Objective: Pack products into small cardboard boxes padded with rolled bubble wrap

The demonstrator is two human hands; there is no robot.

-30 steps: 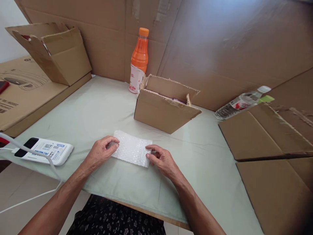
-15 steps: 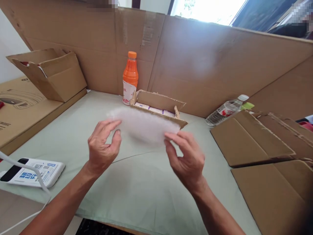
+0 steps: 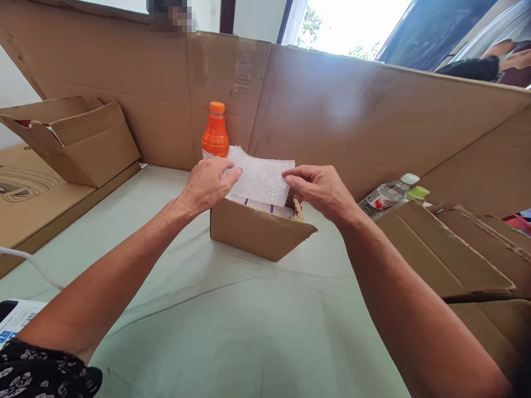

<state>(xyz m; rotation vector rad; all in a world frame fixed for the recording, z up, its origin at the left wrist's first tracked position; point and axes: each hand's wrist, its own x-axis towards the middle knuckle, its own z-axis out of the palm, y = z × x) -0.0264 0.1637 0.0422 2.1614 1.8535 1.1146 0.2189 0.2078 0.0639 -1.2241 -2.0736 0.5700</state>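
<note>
A sheet of white bubble wrap hangs above an open cardboard box, its lower edge just over the box's mouth. My right hand pinches the sheet's right edge between thumb and fingers. At the opposite edge, my left hand has the sheet between its thumb and fingertips. White packs with purple stripes show inside the box below the sheet. Right behind my left hand stands a bottle of orange drink, its lower part hidden.
Another open carton rests on a large flat box at left. A clear bottle leans by cartons at right. Cardboard walls stand behind. A labelled white package and a white cable lie at left.
Both hands have moved forward with the bubble wrap, from in front of the box to above it. The sheet now tilts up and covers part of the box's opening.
</note>
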